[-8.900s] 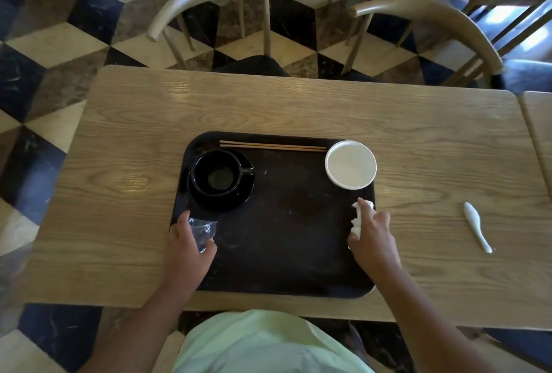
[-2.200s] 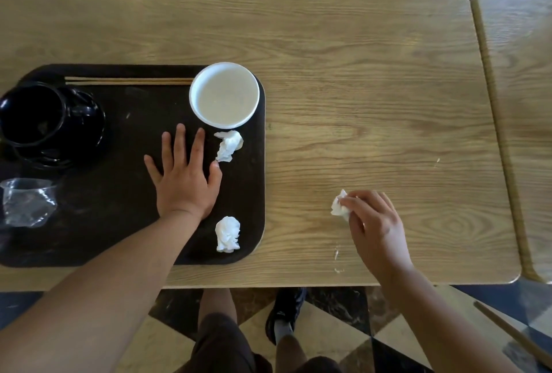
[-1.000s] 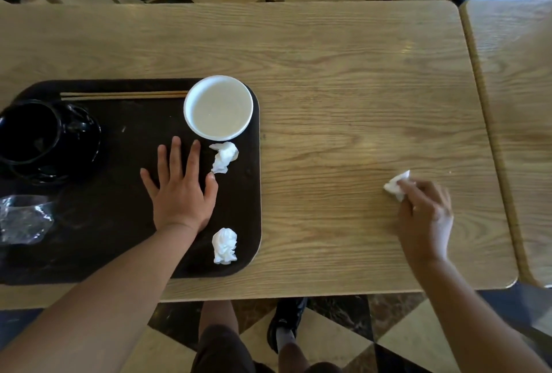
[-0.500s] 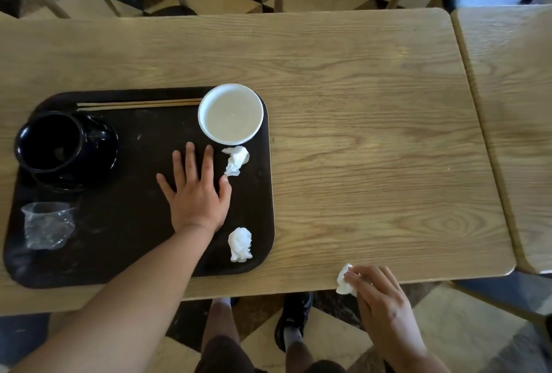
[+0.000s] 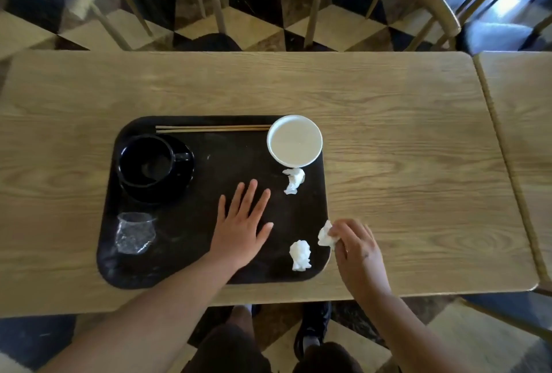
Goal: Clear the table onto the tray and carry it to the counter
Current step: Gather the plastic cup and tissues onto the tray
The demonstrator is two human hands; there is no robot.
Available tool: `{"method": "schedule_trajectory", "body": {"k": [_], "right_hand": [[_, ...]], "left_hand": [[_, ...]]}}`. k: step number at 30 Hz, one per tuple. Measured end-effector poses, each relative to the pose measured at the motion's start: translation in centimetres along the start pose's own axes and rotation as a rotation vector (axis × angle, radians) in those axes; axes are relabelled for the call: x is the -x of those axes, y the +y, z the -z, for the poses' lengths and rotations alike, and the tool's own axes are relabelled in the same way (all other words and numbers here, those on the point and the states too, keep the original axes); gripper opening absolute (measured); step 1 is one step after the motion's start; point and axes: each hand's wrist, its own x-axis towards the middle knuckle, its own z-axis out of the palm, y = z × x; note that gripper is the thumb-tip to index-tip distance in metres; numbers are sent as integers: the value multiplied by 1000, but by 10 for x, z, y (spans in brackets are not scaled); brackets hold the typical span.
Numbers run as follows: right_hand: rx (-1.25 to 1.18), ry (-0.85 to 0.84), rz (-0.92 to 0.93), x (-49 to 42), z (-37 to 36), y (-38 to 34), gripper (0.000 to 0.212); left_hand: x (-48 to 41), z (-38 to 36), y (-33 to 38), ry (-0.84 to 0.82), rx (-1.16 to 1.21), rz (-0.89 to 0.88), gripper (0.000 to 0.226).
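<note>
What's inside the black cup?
The black cup on the tray looks nearly empty: only a faint pale patch shows at the bottom. Whether that is leftover drink or a reflection is unclear. Its near inner wall is hidden from view.

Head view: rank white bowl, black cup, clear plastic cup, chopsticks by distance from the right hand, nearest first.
From the right hand, at the tray's near right corner:
1. White bowl, far right corner of the tray.
2. Chopsticks, along the far edge.
3. Clear plastic cup, near left.
4. Black cup, far left; close to the plastic cup's range.
</note>
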Motion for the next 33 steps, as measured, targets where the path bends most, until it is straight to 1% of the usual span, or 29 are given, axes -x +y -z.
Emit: {"method": "schedule_trajectory", "body": {"k": [3, 7, 9, 13, 18, 22, 24, 26, 28, 30, 32, 33], "right_hand": [[9, 19, 3, -21, -19, -20, 29], [12, 7, -52, -37, -37, -37, 45], [25, -2, -80, -43, -44, -40, 44], [48, -28, -92, -50, -56, -44, 32], [118, -97, -115, -52, -61, -46, 27], [202, -173, -143, -55, -60, -50, 30], [260, -207, -118, -57, -55, -57, 32], [283, -237, -147, -60, -48, -67, 32], [261, -284, -211, -61, -41, -73, 32], [244, -316, -254, -61, -33, -77, 30], [201, -314, -290, -62, -22, -79, 25], [186, -314, -301, -62, -17, -78, 22]], "left_hand": [[14, -1, -18, -11, -24, -44, 74], [29, 2, -42, -3, -21, -11, 78], [34, 3, -54, -1, -15, 11, 81], [43, 4, -73, -5, -3, 17, 83], [45, 2, -77, -19, 12, -3, 85], [44, 2, -77, -29, -9, -23, 86], [44, 8, -77, -58, -14, -39, 86], [44, 19, -77, -113, -8, -61, 85], [42, 33, -75, -189, 22, -55, 83], [39, 53, -74, -260, 91, -39, 76], [39, 73, -75, -313, 236, -8, 63], [41, 83, -77, -306, 327, 16, 59]]}}
